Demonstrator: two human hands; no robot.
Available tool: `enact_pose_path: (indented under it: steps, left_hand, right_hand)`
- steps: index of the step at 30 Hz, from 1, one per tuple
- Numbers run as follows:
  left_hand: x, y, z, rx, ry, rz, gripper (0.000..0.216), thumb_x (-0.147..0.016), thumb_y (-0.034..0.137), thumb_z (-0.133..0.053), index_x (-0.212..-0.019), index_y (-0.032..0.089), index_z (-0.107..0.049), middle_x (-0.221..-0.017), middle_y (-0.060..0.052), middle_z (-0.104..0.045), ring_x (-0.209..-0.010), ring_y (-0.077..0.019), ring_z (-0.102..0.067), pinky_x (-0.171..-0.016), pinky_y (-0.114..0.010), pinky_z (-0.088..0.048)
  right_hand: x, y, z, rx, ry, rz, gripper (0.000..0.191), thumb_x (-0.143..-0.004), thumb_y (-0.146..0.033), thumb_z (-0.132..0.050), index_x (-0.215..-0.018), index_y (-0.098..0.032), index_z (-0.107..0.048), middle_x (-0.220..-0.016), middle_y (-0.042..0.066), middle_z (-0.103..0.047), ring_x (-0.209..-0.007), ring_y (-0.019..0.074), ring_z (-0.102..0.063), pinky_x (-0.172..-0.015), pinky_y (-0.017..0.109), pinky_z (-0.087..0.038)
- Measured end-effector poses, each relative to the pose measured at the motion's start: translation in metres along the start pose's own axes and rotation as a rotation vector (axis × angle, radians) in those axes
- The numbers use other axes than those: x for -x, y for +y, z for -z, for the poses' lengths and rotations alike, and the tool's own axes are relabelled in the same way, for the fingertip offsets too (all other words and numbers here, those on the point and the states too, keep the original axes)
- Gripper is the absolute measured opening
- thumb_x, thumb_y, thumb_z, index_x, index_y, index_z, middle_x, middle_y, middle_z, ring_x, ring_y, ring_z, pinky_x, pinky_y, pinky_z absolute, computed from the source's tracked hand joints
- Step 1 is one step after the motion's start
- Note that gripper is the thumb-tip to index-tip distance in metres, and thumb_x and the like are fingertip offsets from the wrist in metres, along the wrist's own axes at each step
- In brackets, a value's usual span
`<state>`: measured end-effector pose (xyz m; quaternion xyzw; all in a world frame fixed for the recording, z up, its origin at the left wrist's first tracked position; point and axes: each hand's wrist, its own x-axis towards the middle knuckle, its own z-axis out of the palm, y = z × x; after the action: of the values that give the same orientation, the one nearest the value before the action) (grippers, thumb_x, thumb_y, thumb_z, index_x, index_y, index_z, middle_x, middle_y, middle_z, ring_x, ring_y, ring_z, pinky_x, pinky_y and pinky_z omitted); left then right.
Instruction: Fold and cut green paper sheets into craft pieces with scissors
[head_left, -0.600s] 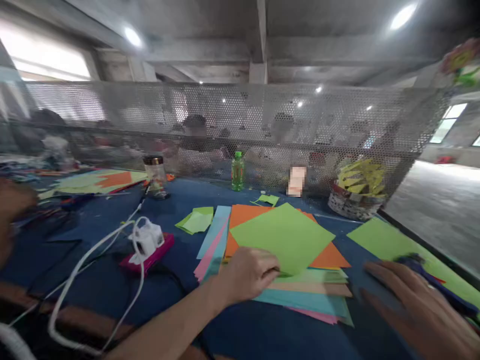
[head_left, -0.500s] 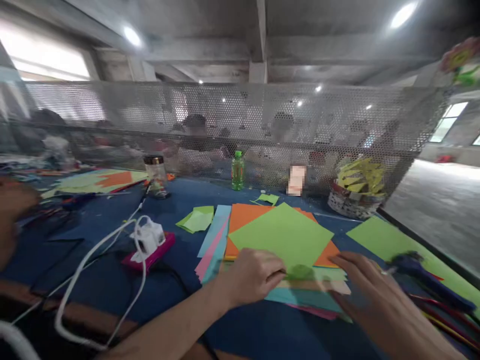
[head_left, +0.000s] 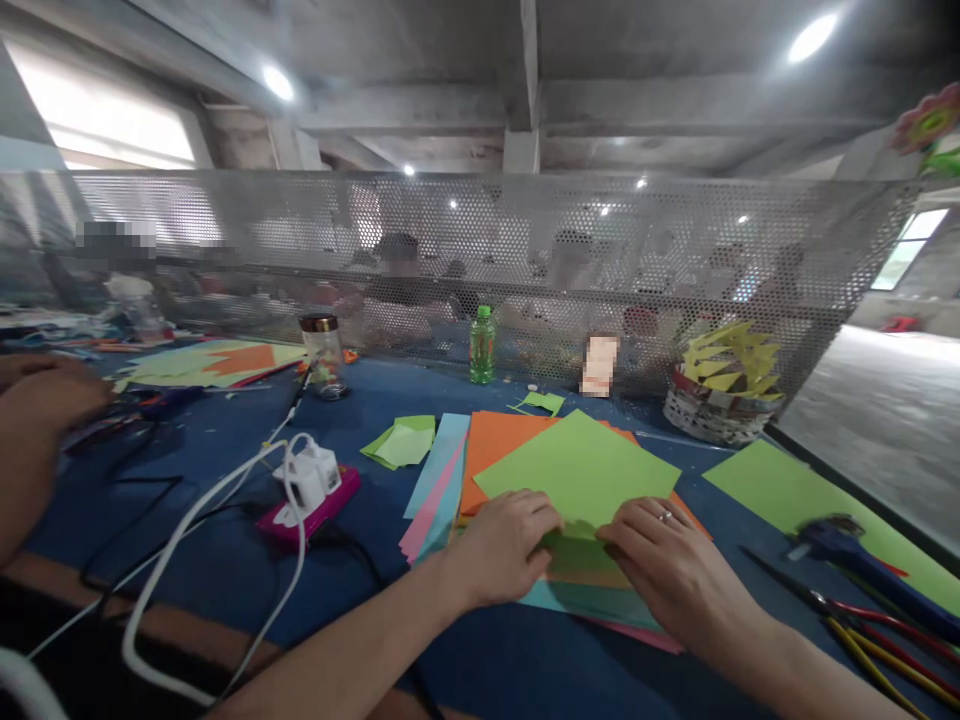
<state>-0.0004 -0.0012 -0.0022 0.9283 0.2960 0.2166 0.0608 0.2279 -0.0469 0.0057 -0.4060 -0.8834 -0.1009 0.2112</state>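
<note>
A square sheet of light green paper (head_left: 581, 465) lies turned like a diamond on a stack of coloured paper. Its near corner is lifted or bent over toward me, showing a darker green strip. My left hand (head_left: 506, 548) is closed, fingers curled onto the sheet's near left edge. On the other side, my right hand (head_left: 667, 555), with a ring on one finger, pinches the near right edge. Orange paper (head_left: 491, 440) shows under the green sheet, and blue paper (head_left: 600, 600) and pink sheets stick out below. The fingertips partly hide the bent corner.
Scissors (head_left: 821, 600) and a blue-handled tool (head_left: 877, 570) lie at right by more green paper (head_left: 757, 480). A pink power strip (head_left: 315, 510) with white cables sits left. Behind stand a jar (head_left: 324, 360), green bottle (head_left: 482, 345) and basket (head_left: 712, 410). Another person's hand (head_left: 52, 400) is far left.
My right hand has moved left and inward from the stack's right side and now grips the green sheet's near edge. My left hand stays on the sheet. The view has shifted slightly.
</note>
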Motion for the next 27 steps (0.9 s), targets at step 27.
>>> enact_pose_path:
  steps: [27]
  left_hand:
    - [0.009, -0.045, 0.052, 0.061, -0.082, 0.291, 0.045, -0.082, 0.017, -0.051, -0.125, 0.030, -0.056, -0.123, 0.000, -0.065, -0.109, -0.0214, -0.062, -0.094, -0.031, -0.047]
  right_hand:
    - [-0.028, -0.036, -0.021, -0.062, -0.198, 0.002, 0.015, -0.086, -0.006, -0.050, -0.091, -0.019, -0.057, -0.091, 0.005, -0.059, -0.082, 0.0215, -0.054, -0.075, 0.035, -0.047]
